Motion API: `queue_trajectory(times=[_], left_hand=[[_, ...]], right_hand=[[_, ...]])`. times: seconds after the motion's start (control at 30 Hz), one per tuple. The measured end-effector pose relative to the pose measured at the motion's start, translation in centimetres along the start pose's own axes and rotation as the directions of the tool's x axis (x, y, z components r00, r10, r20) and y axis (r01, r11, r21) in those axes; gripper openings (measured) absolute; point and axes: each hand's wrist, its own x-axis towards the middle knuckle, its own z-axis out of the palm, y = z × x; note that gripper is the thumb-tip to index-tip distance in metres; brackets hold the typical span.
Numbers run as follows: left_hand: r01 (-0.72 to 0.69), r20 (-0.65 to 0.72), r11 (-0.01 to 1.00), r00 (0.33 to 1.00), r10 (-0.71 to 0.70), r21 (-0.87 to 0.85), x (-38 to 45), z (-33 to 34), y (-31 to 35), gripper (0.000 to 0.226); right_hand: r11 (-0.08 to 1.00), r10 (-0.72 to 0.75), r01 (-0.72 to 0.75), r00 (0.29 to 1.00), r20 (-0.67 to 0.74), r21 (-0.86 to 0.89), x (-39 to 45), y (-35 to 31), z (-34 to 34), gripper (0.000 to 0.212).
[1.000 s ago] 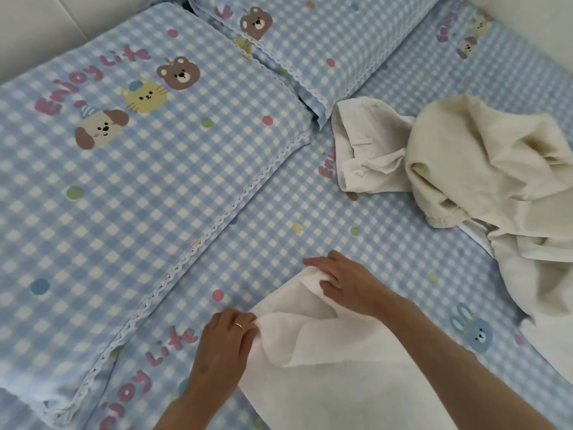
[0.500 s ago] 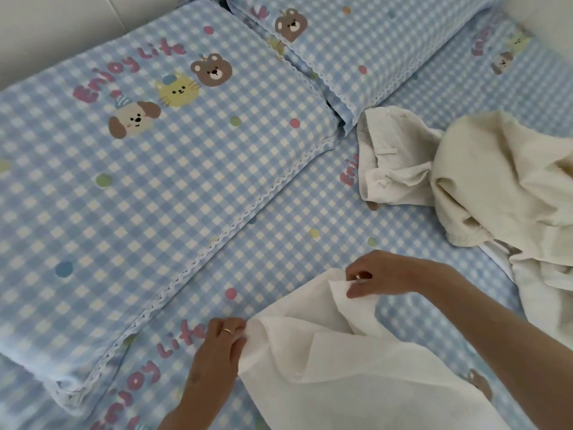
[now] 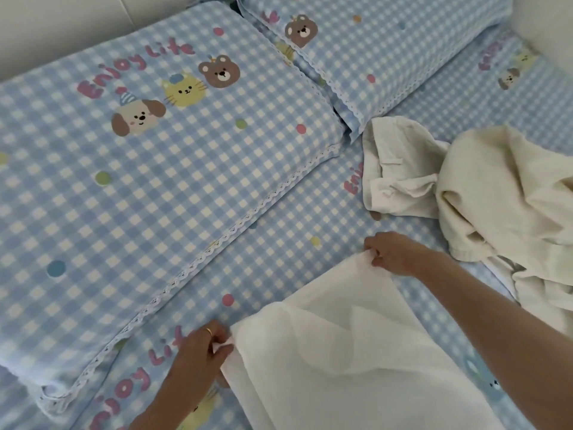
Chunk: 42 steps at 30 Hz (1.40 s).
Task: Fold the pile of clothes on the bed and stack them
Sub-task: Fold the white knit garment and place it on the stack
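Observation:
A thin white garment (image 3: 347, 346) lies spread on the blue checked bed sheet (image 3: 279, 243) in front of me. My left hand (image 3: 204, 342), with a gold ring, pinches its near-left corner. My right hand (image 3: 393, 252) pinches the far corner, and the top edge runs taut between the two. A crumpled pile of cream clothes (image 3: 502, 206) lies at the right, with an off-white piece (image 3: 397, 169) at its left end.
A large checked pillow (image 3: 139, 181) with cartoon animals fills the left. A second pillow (image 3: 366, 48) lies at the back. A pale wall (image 3: 62, 23) borders the bed at the far left.
My right hand has moved away from the left, drawing the white garment's top edge out straight. The bunched folds have flattened. The view has shifted slightly.

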Motion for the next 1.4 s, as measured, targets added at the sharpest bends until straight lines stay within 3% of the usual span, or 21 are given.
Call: queue_trajectory(times=[0.07,0.2,0.27,0.33,0.4,0.5,0.6,0.63,0.67,0.73,0.8,0.9,1.07,1.13,1.23,1.4], left_hand=[[0.023,-0.001,0.999,1.000,-0.023,0.026,0.0,-0.4,-1.0,0.029],[0.047,0.023,0.997,0.999,-0.048,0.066,0.8,-0.9,-2.1,0.031],[0.068,0.068,0.994,0.995,-0.073,0.083,1.3,-0.7,-1.9,0.024],[0.065,0.094,0.994,0.993,-0.074,0.090,1.5,-0.6,-1.8,0.020],[0.068,0.068,0.993,0.995,-0.075,0.101,1.6,-0.5,-1.5,0.022],[0.089,0.020,0.984,0.995,-0.093,0.155,1.6,0.1,-1.2,0.024],[0.015,-0.222,0.980,0.975,0.030,0.196,0.7,1.1,-0.5,0.015],[-0.031,-0.291,0.980,0.953,0.089,0.199,0.3,1.4,0.0,0.015],[-0.065,-0.308,0.975,0.943,0.130,0.213,0.0,1.9,0.5,0.016],[-0.063,-0.230,0.973,0.966,0.115,0.223,-0.2,2.8,1.3,0.027],[0.014,-0.155,0.992,0.988,0.006,0.128,0.0,3.3,1.9,0.027],[0.131,-0.172,0.991,0.977,-0.128,0.006,0.3,3.4,1.4,0.020],[0.219,-0.070,0.932,0.966,-0.248,-0.288,1.1,4.0,1.3,0.025],[0.167,-0.131,0.935,0.968,-0.216,-0.312,1.3,4.0,1.1,0.022],[0.074,-0.231,0.910,0.956,-0.181,-0.407,0.6,3.0,-0.2,0.028],[0.062,-0.237,0.967,0.964,-0.122,-0.245,0.5,2.8,-1.5,0.042]], right_hand=[[0.997,-0.015,0.013,1.000,0.018,0.077,0.7,0.0,0.4,0.016],[1.000,0.018,-0.015,0.990,-0.136,0.023,2.7,0.0,1.7,0.007],[0.994,0.021,-0.013,0.997,-0.069,0.108,3.3,-0.5,2.3,0.004],[0.989,0.012,-0.018,0.999,0.040,0.147,3.3,0.0,1.8,0.017],[0.993,0.014,-0.017,1.000,0.027,0.113,3.4,0.7,1.3,0.026],[0.989,0.053,-0.025,0.979,-0.195,0.144,3.1,0.5,1.6,0.018],[0.907,0.127,0.145,0.799,-0.587,0.395,1.3,-1.2,3.2,0.015],[0.892,0.088,0.217,0.777,-0.623,0.397,0.3,-1.5,3.8,0.013],[0.887,0.007,0.263,0.814,-0.580,0.380,-0.6,-1.8,4.6,0.015],[0.893,-0.100,0.240,0.931,-0.351,0.381,-2.1,-2.2,6.2,0.029],[0.894,-0.073,0.180,0.962,-0.264,0.411,-2.7,-2.2,7.1,0.033],[0.883,-0.019,0.135,0.967,-0.253,0.450,-2.2,-2.3,6.2,0.013],[0.874,0.084,0.034,0.972,-0.219,0.485,-0.7,-0.7,3.1,0.015],[0.870,0.117,-0.015,0.977,-0.177,0.493,-0.5,0.3,2.4,0.016],[0.881,0.208,-0.045,0.931,-0.299,0.471,0.2,0.8,2.0,0.018],[0.846,0.271,-0.060,0.904,-0.331,0.530,2.8,-1.8,4.0,0.011]])
